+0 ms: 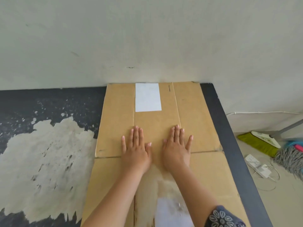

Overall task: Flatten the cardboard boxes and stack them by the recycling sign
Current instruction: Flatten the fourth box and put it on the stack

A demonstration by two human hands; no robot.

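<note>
On the dark tabletop (229, 128) against the wall, both hands, left (136, 148) and right (176, 147), press spread-fingered on the flattened cardboard box (157, 118); flattening seems nearly done, stacking next, though no recycling sign shows.

No text, brand, number or sign can be read anywhere. The white label (148, 97) on the flattened cardboard box (193, 112), in the upper middle of the frame, shows blank. A second pale label (170, 210) at the bottom edge is torn and blurred, with no writing to make out. Small dark marks on the wall (130, 67) above the box are too small to read.
</note>
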